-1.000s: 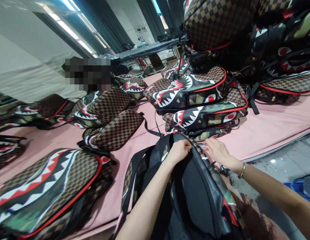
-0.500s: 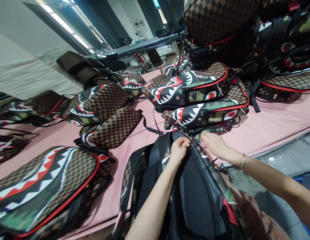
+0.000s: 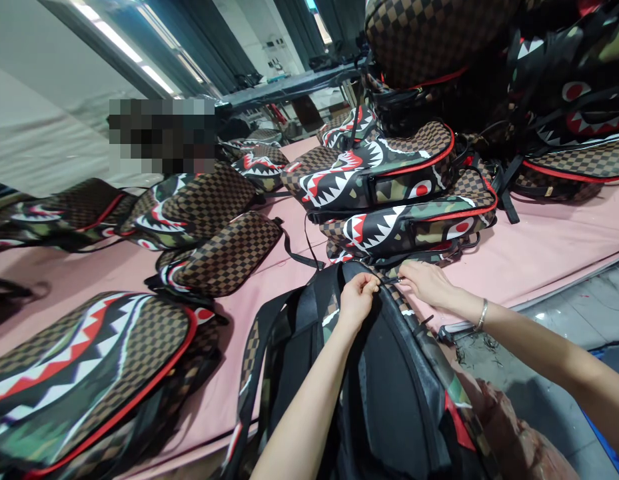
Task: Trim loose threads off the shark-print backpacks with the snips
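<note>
A black-backed backpack [image 3: 389, 360] with camouflage and brown check sides stands upright in front of me, its padded back and straps facing me. At its top edge, my left hand [image 3: 358, 299] is closed in a pinch; whatever lies between the fingertips is too small to make out. My right hand [image 3: 425, 281] is closed around a small dark scissor-like tool [image 3: 393, 281], which points toward the left fingertips. A bracelet [image 3: 482, 315] circles the right wrist. Only a short gap separates the two hands.
Shark-mouth backpacks lie stacked just beyond my hands, including an upper one [image 3: 374, 177] and a lower one [image 3: 414, 223]. Another large backpack [image 3: 104, 360] lies at the left. The pink-covered table [image 3: 519, 253] ends at the right, above a tiled floor [image 3: 579, 313].
The tool in my right hand has turned slightly and moved a little to the left. My left hand keeps its pinch at the backpack's top edge.
</note>
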A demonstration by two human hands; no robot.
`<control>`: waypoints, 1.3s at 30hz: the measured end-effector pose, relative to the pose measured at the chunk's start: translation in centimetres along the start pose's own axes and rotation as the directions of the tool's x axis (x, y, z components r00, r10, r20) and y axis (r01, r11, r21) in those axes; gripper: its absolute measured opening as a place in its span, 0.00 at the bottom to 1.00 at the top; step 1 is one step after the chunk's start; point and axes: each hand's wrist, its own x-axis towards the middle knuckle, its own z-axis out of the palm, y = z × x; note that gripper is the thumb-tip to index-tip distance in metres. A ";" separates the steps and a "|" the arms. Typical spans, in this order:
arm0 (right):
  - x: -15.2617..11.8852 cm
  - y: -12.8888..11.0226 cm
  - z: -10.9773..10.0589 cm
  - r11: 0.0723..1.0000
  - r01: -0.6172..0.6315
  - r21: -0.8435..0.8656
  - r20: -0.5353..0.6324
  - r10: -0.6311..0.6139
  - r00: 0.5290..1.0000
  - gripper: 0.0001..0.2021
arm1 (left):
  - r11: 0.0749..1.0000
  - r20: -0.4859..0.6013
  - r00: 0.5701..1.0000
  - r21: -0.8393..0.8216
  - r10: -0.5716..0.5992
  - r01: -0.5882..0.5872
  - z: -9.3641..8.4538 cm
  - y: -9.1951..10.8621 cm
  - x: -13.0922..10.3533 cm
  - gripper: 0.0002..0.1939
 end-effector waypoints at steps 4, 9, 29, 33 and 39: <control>0.0 0.1 -0.1 0.997 -0.042 0.061 -0.038 0.044 0.998 0.04 | 0.998 0.013 0.999 -0.059 0.030 -0.029 -0.3 1.1 -0.3 0.08; -0.8 0.4 0.8 0.945 -0.147 0.291 -0.114 0.186 0.976 0.05 | 0.996 0.136 0.988 0.029 0.075 -0.080 -1.6 3.4 0.6 0.27; -0.7 -1.5 2.2 0.941 -0.264 0.211 -0.113 0.291 0.950 0.07 | 0.734 -0.094 0.987 0.679 0.129 -0.031 0.0 0.2 2.8 0.07; -0.1 -2.0 1.8 0.965 -0.247 0.085 -0.095 0.255 0.962 0.06 | 0.805 -0.144 0.984 0.593 0.106 0.000 -0.2 -0.6 3.5 0.07; 0.7 -2.6 1.5 0.971 -0.237 0.040 -0.051 0.239 0.970 0.05 | 0.853 -0.173 0.980 0.521 0.100 0.005 -0.3 -1.0 3.5 0.07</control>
